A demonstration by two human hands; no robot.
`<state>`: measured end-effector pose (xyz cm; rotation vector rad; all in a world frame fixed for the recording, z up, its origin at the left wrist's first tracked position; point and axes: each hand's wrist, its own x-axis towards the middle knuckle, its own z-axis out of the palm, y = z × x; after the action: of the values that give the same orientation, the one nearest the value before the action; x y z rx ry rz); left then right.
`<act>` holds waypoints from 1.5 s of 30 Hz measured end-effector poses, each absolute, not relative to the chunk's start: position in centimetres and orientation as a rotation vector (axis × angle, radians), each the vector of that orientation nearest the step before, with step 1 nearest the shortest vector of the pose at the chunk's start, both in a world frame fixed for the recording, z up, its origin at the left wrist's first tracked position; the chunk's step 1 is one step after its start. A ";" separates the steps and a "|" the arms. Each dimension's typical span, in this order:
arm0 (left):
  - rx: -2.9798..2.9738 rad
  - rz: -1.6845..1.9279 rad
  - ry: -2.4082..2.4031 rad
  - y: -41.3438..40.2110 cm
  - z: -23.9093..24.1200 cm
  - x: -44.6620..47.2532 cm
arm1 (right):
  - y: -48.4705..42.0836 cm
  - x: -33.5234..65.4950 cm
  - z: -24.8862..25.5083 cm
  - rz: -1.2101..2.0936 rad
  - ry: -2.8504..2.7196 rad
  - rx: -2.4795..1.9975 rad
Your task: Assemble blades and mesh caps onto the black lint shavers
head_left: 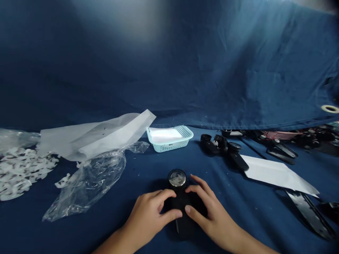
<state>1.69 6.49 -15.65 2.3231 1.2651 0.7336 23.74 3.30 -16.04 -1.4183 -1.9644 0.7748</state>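
A black lint shaver (177, 178) with a round, perforated metal head lies in front of me on the blue cloth, its head pointing away. My left hand (150, 212) curls round its left side, thumb and index finger on the black body. From the right, my right hand (209, 209) grips the same body, its thumb near the middle and its fingers close to the metal head. The lower end of the body is dark and hard to make out.
A light blue basket (171, 145) holding white paper stands beyond the shaver. To the left are clear plastic (99, 178), translucent sheets (106, 135) and a heap of small white parts (23, 171). More black shavers (237, 158), white paper (278, 173) and dark shells (311, 215) lie right.
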 end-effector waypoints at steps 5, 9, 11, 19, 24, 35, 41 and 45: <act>2.315 0.666 1.138 6.4 -15.7 1.6 | 3.1 23.6 -15.6 0.712 -2.132 -1.312; 2.320 0.669 1.129 6.3 -15.5 1.6 | 3.2 23.6 -15.6 0.700 -2.140 -1.286; 2.331 0.691 1.118 6.4 -15.5 1.5 | 3.2 23.6 -15.6 0.688 -2.128 -1.272; 2.472 0.804 1.039 6.3 -16.2 1.5 | 3.2 23.5 -15.8 0.608 -2.127 -1.234; 2.547 0.796 1.003 6.1 -15.8 1.7 | 3.3 23.6 -15.9 0.554 -2.175 -1.242; 2.620 0.818 1.011 6.4 -16.0 1.5 | 4.0 23.6 -17.2 0.446 -2.189 -1.231; 2.759 0.970 0.993 6.3 -16.2 1.4 | 4.0 23.4 -16.8 0.480 -2.191 -1.278; 2.754 0.884 1.110 6.4 -16.4 1.3 | 4.0 23.5 -16.4 0.534 -2.139 -1.342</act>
<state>1.34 6.41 -16.41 2.7536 1.1104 0.8837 23.49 4.00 -16.42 -1.3417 -2.1390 0.5340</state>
